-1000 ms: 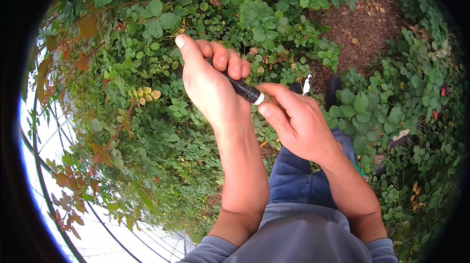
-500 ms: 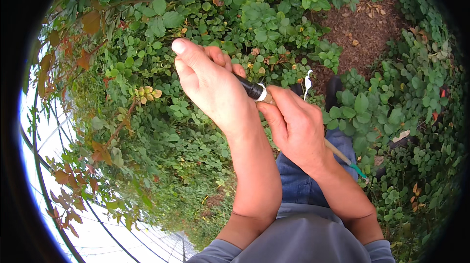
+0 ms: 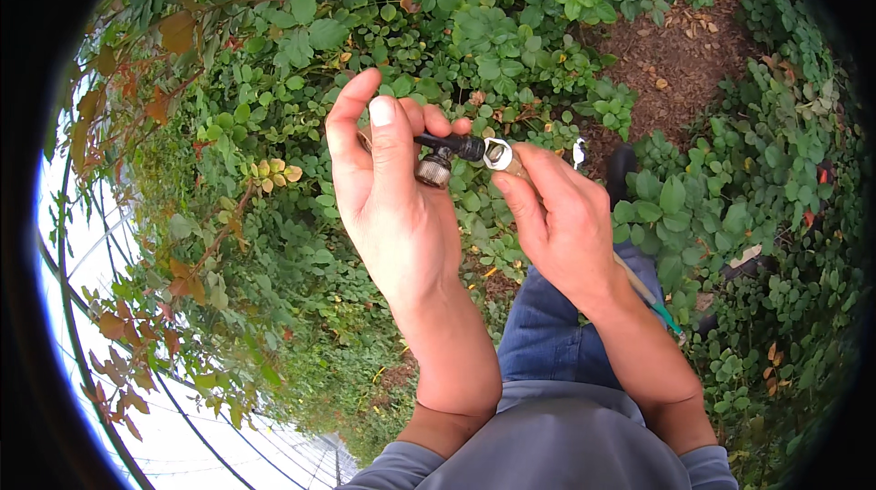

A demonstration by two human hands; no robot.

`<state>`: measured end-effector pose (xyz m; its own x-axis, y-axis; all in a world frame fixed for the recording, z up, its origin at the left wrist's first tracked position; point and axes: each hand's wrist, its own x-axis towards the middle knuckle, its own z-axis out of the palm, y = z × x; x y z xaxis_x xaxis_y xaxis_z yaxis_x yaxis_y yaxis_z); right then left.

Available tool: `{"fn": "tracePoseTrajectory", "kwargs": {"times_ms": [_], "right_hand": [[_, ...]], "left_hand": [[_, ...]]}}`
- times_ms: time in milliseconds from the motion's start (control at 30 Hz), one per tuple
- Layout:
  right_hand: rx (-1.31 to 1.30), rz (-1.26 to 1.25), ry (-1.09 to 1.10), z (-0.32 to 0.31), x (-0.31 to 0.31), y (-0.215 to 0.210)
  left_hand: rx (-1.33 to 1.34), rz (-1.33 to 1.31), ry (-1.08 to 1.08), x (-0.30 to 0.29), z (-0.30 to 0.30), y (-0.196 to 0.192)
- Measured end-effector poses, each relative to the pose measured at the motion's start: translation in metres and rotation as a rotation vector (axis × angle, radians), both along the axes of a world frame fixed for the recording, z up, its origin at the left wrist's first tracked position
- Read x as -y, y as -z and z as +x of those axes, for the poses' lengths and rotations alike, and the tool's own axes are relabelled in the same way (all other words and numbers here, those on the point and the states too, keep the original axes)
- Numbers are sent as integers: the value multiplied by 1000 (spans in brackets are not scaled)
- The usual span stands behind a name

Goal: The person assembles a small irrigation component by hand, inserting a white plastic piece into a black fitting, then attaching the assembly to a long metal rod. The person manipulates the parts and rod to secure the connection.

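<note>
My left hand (image 3: 388, 189) is raised with its palm facing me. Its curled fingers grip a black hose fitting (image 3: 461, 145) from behind, while the thumb points up. A round knurled metal knob (image 3: 433, 169) hangs from the underside of the fitting. Pinched between the thumb and fingers of my right hand (image 3: 566, 221) is a tan hose end (image 3: 520, 168). A white collar (image 3: 497, 154) at its tip sits against the black fitting; whether the two are joined I cannot tell. Behind my right wrist a tan tube (image 3: 639, 282) shows, with a green part (image 3: 667, 317) at its lower end.
Leafy green bushes (image 3: 319, 253) surround me on all sides. Reddish-leaved branches (image 3: 119, 344) reach in at the left. A strip of brown mulch (image 3: 671, 61) lies at the upper right. My jeans (image 3: 547, 330) and a dark shoe (image 3: 621, 171) show below my hands.
My left hand has turned its palm toward me and opened its thumb and index finger, bringing the knurled knob into view. The right hand has hardly moved and keeps its pinch.
</note>
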<state>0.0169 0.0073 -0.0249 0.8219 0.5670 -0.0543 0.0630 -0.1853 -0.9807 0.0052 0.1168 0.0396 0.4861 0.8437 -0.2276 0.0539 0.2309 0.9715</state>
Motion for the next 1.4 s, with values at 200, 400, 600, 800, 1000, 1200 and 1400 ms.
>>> {"fn": "tracePoseTrajectory", "kwargs": {"times_ms": [200, 400, 600, 800, 1000, 1200, 1400], "right_hand": [[-6, -13, -24, 0, -1, -3], [-46, -4, -36, -1, -2, -3], [-65, 20, -45, -1, -3, 0], [-112, 101, -66, -1, -2, 0], [-173, 113, -147, 2, 1, 0], [-162, 99, -110, 1, -1, -2], [-219, 111, -178, -5, 1, -5]], "left_hand": [[101, -148, -27, -9, -1, 5], [54, -228, -95, -12, 2, 11], [38, -252, -87, -15, 9, 12], [247, -474, 165, -35, 1, 23], [558, -485, 459, -52, 2, 50], [135, -361, 279, -41, 3, 19], [588, -621, 431, -49, 2, 42]]}}
